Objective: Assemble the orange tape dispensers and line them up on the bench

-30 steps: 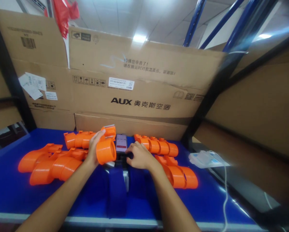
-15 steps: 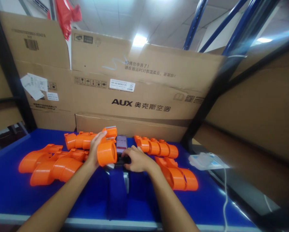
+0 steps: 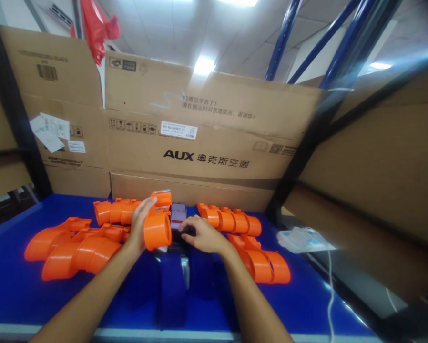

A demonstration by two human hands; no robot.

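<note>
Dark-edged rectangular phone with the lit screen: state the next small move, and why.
Perhaps ease the right hand slightly toward the phone: it is curled beside the phone's lower end, while the left hand holds an orange, tube-shaped plastic piece.

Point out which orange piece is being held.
The orange piece in the left hand, left of the phone; the other orange pieces rest in groups on the blue tabletop.

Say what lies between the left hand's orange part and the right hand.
The head view shows the phone and, lower in frame, a dark object too unclear to name.
</note>
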